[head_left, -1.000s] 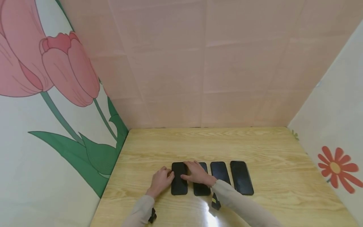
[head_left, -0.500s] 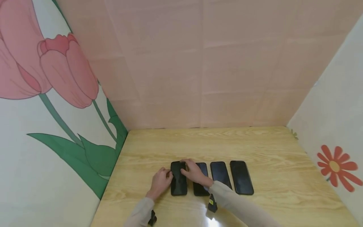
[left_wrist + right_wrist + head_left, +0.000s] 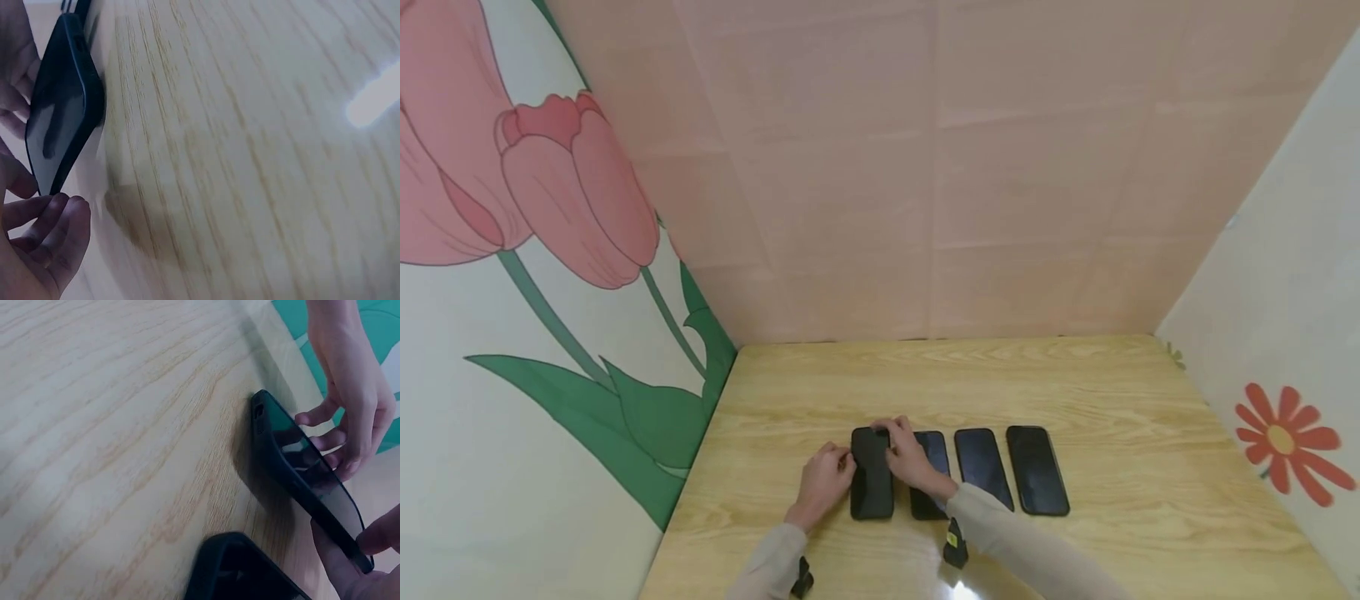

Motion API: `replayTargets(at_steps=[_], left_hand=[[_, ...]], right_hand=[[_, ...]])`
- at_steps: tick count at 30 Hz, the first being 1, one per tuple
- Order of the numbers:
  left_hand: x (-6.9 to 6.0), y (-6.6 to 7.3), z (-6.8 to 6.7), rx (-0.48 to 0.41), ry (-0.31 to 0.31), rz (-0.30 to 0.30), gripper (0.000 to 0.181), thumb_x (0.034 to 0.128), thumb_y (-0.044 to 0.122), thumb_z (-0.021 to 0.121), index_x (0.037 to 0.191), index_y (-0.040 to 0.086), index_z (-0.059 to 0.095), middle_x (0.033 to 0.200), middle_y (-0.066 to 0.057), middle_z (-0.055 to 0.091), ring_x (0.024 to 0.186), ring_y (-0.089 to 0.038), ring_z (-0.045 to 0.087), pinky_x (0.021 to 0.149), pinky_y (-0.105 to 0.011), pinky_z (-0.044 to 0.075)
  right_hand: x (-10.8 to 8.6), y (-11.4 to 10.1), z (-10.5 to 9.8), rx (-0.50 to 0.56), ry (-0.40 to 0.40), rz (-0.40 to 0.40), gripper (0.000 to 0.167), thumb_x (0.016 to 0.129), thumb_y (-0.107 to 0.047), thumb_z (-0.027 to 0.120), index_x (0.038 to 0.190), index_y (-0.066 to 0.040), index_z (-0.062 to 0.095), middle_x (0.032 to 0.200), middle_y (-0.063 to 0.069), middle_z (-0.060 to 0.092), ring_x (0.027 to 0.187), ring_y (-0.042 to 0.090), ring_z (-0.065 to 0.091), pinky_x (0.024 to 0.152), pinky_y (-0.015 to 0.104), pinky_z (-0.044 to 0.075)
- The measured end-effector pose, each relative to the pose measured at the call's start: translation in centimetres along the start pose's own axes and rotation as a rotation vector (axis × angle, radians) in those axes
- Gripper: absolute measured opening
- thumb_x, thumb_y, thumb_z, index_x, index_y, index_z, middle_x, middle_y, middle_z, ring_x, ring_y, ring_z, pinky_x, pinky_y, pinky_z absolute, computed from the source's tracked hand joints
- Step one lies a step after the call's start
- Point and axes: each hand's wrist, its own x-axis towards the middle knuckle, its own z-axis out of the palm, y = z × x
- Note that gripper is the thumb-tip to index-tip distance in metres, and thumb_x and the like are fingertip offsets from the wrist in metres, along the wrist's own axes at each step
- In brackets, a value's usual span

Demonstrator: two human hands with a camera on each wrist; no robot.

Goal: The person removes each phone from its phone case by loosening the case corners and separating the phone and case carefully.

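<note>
In the head view, a black smartphone [image 3: 872, 475] is leftmost in a row of phones on the table. My left hand [image 3: 823, 483] pinches its left edge; the left wrist view shows the thumb and fingers at the edge of this phone [image 3: 56, 106]. My right hand [image 3: 910, 457] grips its upper right corner, with the thumb on the screen side and a finger along the rim in the right wrist view. Below the phone [image 3: 306, 481] lies a shadow, and it looks slightly raised. The right forearm partly covers the second phone [image 3: 931, 454].
Two more dark phones lie to the right, a third phone [image 3: 983, 467] and a fourth phone [image 3: 1037, 469]. Black wrist cameras sit under both sleeves, the right camera [image 3: 955, 546] near the second phone. A pink wall [image 3: 925, 208] closes off the wooden table [image 3: 1120, 433] at the back.
My right hand has shifted slightly left and away from me, its thumb moving from the screen toward the right edge. The left hand keeps its place; the other phones lie still.
</note>
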Motion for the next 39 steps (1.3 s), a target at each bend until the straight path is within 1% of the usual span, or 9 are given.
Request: replayTargets(at_steps=[8, 15, 20, 25, 27, 31, 33, 37, 39], left_hand=[[0.1, 0.2, 0.3, 0.0, 0.054, 0.078, 0.014, 0.0906, 0.009, 0.064, 0.093, 0.002, 0.075, 0.078, 0.0, 0.058, 0.066, -0.009, 0.055, 0.058, -0.027, 0.049], [0.4, 0.5, -0.1, 0.012, 0.054, 0.117, 0.015, 0.0902, 0.007, 0.064, 0.099, 0.001, 0.075, 0.081, -0.001, 0.06, 0.064, -0.009, 0.055, 0.056, -0.028, 0.049], [0.6, 0.8, -0.3, -0.017, 0.052, 0.122, 0.015, 0.0909, 0.006, 0.064, 0.101, 0.0, 0.075, 0.083, -0.002, 0.061, 0.065, -0.008, 0.056, 0.056, -0.026, 0.048], [0.8, 0.8, -0.2, -0.021, 0.059, 0.123, 0.015, 0.0911, 0.007, 0.064, 0.1, 0.001, 0.074, 0.083, -0.001, 0.062, 0.066, -0.008, 0.058, 0.056, -0.024, 0.049], [0.8, 0.9, -0.2, -0.025, 0.06, 0.117, 0.015, 0.0912, 0.007, 0.064, 0.101, 0.001, 0.074, 0.083, -0.001, 0.064, 0.068, -0.009, 0.059, 0.057, -0.025, 0.049], [1.0, 1.3, -0.3, -0.053, 0.063, 0.107, 0.016, 0.0922, 0.01, 0.063, 0.101, 0.002, 0.074, 0.086, -0.002, 0.067, 0.073, -0.011, 0.062, 0.061, -0.028, 0.052], [1.2, 1.4, -0.4, -0.06, 0.063, 0.104, 0.017, 0.0931, 0.01, 0.062, 0.102, 0.002, 0.073, 0.087, -0.002, 0.069, 0.075, -0.012, 0.063, 0.063, -0.029, 0.052], [1.4, 1.8, -0.5, -0.079, 0.046, 0.078, 0.017, 0.0962, 0.013, 0.06, 0.104, 0.005, 0.073, 0.089, -0.001, 0.069, 0.077, -0.01, 0.063, 0.064, -0.028, 0.052], [1.5, 2.0, -0.5, -0.097, 0.041, 0.064, 0.018, 0.0983, 0.016, 0.059, 0.105, 0.006, 0.073, 0.089, 0.0, 0.069, 0.077, -0.009, 0.062, 0.064, -0.027, 0.052]], right_hand=[[0.1, -0.3, -0.2, 0.076, 0.113, 0.094, 0.045, 0.081, 0.021, 0.051, 0.116, -0.005, 0.061, 0.109, 0.019, 0.043, 0.061, 0.013, 0.045, 0.058, 0.027, 0.041], [0.0, -0.9, -0.8, 0.095, 0.136, 0.142, 0.043, 0.079, 0.019, 0.05, 0.108, -0.009, 0.065, 0.109, 0.017, 0.044, 0.061, 0.015, 0.043, 0.067, 0.035, 0.033], [-0.1, -1.7, -1.5, 0.15, 0.13, 0.189, 0.042, 0.081, 0.018, 0.05, 0.104, -0.012, 0.067, 0.11, 0.017, 0.043, 0.056, 0.013, 0.039, 0.062, 0.032, 0.037], [-0.1, -2.4, -2.1, 0.182, 0.127, 0.199, 0.04, 0.082, 0.019, 0.05, 0.101, -0.012, 0.068, 0.113, 0.017, 0.043, 0.052, 0.012, 0.037, 0.052, 0.025, 0.037], [-0.1, -2.5, -2.3, 0.188, 0.129, 0.199, 0.04, 0.082, 0.02, 0.049, 0.1, -0.012, 0.068, 0.114, 0.015, 0.043, 0.056, 0.013, 0.039, 0.052, 0.024, 0.037], [0.0, -2.7, -2.8, 0.206, 0.138, 0.176, 0.04, 0.082, 0.022, 0.048, 0.098, -0.009, 0.068, 0.113, 0.015, 0.042, 0.072, 0.021, 0.044, 0.056, 0.025, 0.04], [0.0, -2.8, -3.1, 0.218, 0.139, 0.171, 0.039, 0.083, 0.022, 0.048, 0.099, -0.008, 0.068, 0.113, 0.015, 0.042, 0.075, 0.022, 0.044, 0.057, 0.025, 0.04], [0.0, -3.1, -3.7, 0.232, 0.142, 0.168, 0.039, 0.085, 0.022, 0.048, 0.099, -0.008, 0.068, 0.112, 0.016, 0.041, 0.069, 0.022, 0.043, 0.054, 0.024, 0.039], [0.0, -3.2, -4.0, 0.239, 0.151, 0.154, 0.039, 0.084, 0.023, 0.048, 0.099, -0.007, 0.068, 0.111, 0.016, 0.041, 0.075, 0.024, 0.045, 0.056, 0.024, 0.039]])
